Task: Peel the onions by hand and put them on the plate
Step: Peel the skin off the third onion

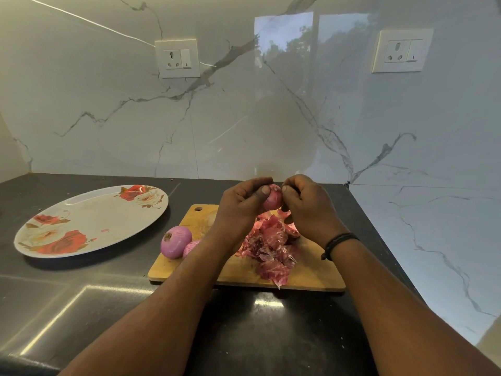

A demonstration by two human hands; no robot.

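We see only a bit of the pink onion [273, 200]; our left hand [241, 203] and right hand [307, 203] both grip it above the cutting board's [311, 275] back edge.

A second peeled onion [190, 246] hides behind our arm, beside a shiny purple one [175, 241].

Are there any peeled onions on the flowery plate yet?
No, the plate holds no onions; two peeled onions lie on the cutting board beside it.
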